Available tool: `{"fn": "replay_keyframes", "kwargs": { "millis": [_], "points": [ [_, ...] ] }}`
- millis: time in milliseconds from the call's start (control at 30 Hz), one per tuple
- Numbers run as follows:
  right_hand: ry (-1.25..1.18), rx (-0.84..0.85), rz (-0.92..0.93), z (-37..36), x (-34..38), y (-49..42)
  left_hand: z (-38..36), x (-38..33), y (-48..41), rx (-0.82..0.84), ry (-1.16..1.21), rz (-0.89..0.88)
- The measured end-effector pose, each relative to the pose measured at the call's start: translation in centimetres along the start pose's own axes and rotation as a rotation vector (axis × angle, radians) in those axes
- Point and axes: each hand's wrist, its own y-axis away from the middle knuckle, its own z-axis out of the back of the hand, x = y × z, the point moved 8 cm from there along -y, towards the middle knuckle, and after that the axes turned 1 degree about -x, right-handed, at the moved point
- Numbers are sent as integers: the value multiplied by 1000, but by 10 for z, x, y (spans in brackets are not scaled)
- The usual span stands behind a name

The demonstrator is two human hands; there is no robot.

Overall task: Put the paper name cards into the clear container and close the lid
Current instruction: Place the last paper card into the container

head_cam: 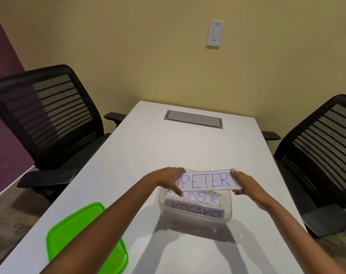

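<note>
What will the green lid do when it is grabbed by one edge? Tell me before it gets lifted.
The green lid looks thin and translucent, so it is probably light and may flex a little if lifted by one edge. It lies flat on the smooth white table, so a push would likely slide it, not tip it. It partly overhangs the table's left edge, so a nudge could drop it.

Two bare forearms, no sleeves, rings or watch; left hand (pixel 168 179) and right hand (pixel 245 184) ungloved.
</note>
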Motion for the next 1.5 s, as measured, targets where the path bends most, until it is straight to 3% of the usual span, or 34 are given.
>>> {"fn": "replay_keyframes", "kwargs": {
  "millis": [200, 367, 533, 833, 1067, 1500],
  "points": [
    [90, -13, 88, 21, -7, -10, -8, -12, -22, 78, -245, -12],
    [586, 77, 69, 22, -22, -22, -5, -11, -35, -90, -545, -66],
    [918, 95, 83, 4, -28, -41, -11, -2, -48, -158, -715, -49],
    [1423, 203, 259, -31, -41, -70, -50, 12, -69, -119, -835, 15],
    [1524, 221, 287, -55, -59, -85, -65, 26, -83, -48, -829, 67],
    [1558, 193, 193, -66, -79, -98, -68, 39, -92, -98, -703, 69]
  ]
}}
